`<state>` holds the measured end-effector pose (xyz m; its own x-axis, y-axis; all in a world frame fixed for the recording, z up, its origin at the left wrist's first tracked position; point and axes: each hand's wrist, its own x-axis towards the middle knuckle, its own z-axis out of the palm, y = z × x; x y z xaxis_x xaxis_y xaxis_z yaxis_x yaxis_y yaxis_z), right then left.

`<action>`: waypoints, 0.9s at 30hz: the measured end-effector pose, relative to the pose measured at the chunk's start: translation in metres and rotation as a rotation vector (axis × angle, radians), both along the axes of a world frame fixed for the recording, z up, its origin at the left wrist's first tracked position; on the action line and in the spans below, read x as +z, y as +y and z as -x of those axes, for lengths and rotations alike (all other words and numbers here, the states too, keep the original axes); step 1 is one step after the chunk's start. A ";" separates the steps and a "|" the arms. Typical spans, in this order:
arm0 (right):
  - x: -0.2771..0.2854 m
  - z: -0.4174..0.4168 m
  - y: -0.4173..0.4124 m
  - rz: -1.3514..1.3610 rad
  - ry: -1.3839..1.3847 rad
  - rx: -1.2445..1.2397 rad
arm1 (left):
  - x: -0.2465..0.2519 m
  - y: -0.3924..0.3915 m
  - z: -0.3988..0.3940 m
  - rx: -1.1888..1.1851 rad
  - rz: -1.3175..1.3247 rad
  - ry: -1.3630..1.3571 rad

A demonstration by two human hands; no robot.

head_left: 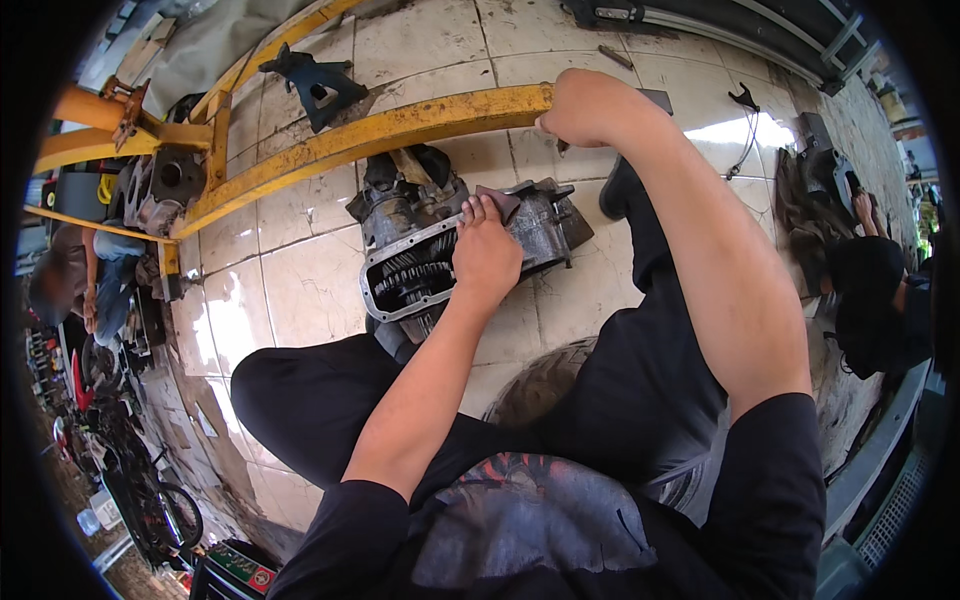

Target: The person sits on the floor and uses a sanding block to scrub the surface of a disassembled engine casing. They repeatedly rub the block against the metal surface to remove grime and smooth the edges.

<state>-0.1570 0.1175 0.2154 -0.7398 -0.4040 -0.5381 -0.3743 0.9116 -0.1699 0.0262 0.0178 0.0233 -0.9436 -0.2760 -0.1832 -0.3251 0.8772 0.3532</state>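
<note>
A gearbox housing (547, 225) of grey metal lies on the tiled floor before me, its long opening facing up. Dark toothed gears (412, 276) show inside, ringed by a flat flange with bolt holes (365, 281). My left hand (487, 251) presses a folded brown sheet, which looks like sandpaper (499, 202), against the flange's far right part. That hand covers the right end of the opening. Farther off, my right hand (589, 109) is curled over the end of a yellow steel beam (375, 139); its fingers are mostly hidden.
A dark blue jack stand (319, 86) stands beyond the beam. Another metal housing (165, 184) sits by the yellow frame at left. A tire (536, 382) lies beneath my legs. One person (75, 277) sits at left; another's hand (866, 206) touches a metal part at right.
</note>
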 end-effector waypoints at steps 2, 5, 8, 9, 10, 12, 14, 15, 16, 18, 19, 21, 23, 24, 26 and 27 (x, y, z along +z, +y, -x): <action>-0.012 -0.003 0.007 0.051 0.076 0.054 | 0.000 -0.002 0.001 -0.002 0.018 0.043; -0.007 -0.008 0.004 0.104 0.081 0.085 | -0.005 -0.014 0.005 0.089 -0.030 0.110; -0.010 -0.005 0.016 0.083 0.073 0.062 | 0.016 -0.026 0.014 0.296 -0.285 0.095; -0.009 -0.003 0.015 0.084 0.081 0.068 | 0.010 -0.035 0.011 0.385 -0.352 0.175; -0.006 -0.005 0.012 0.092 0.076 0.049 | -0.001 -0.044 0.006 0.473 -0.417 0.255; -0.001 -0.006 0.011 0.097 0.062 0.001 | -0.012 -0.056 0.003 0.582 -0.479 0.350; 0.001 -0.007 0.013 0.088 0.069 0.014 | -0.012 -0.054 0.001 0.518 -0.545 0.457; 0.003 -0.007 0.011 0.089 0.078 0.027 | -0.011 -0.056 0.000 0.488 -0.572 0.520; 0.004 -0.007 0.010 0.086 0.075 0.030 | -0.015 -0.053 0.000 0.488 -0.591 0.555; 0.005 -0.009 0.009 0.076 0.071 0.036 | -0.018 -0.047 -0.001 0.458 -0.626 0.571; 0.005 -0.009 0.009 0.080 0.074 0.034 | -0.018 -0.045 -0.001 0.444 -0.646 0.578; 0.002 -0.009 0.009 0.085 0.082 0.029 | -0.014 -0.045 0.000 0.475 -0.687 0.592; -0.008 -0.008 0.011 0.099 0.130 0.046 | -0.014 -0.043 0.000 0.478 -0.733 0.605; -0.010 -0.007 0.010 0.110 0.153 0.057 | -0.015 -0.043 0.000 0.465 -0.754 0.612; -0.011 -0.005 0.010 0.114 0.144 0.048 | -0.018 -0.042 -0.003 0.416 -0.712 0.601; -0.011 -0.005 0.011 0.113 0.138 0.040 | -0.014 -0.038 -0.004 0.380 -0.652 0.578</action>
<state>-0.1521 0.1281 0.2043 -0.7856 -0.4870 -0.3815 -0.4369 0.8734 -0.2151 0.0300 -0.0197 0.0088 -0.8043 -0.5913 0.0582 -0.1695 0.3223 0.9313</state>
